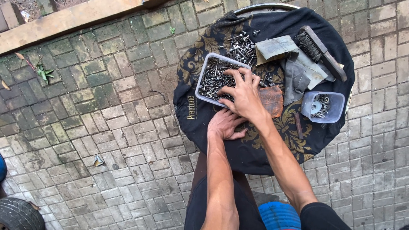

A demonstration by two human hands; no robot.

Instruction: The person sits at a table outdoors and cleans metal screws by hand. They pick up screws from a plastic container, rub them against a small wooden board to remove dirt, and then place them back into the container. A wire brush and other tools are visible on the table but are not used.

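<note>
A clear plastic tub [203,74] full of bolts and screws sits on a round black cloth [238,149] with gold patterns. My right hand [243,94] reaches into the tub, fingers spread among the screws; whether it holds one is hidden. My left hand [225,124] rests flat on the cloth just below the tub, fingers apart. A loose pile of bolts [240,46] lies on the cloth beyond the tub.
A wire brush [320,52], grey rags [298,72], a rusty plate [272,100] and a small clear tub of washers [323,106] share the cloth. Mossy brick paving [106,115] surrounds it. A tyre [17,213] lies at bottom left, a wooden beam [72,19] at the top.
</note>
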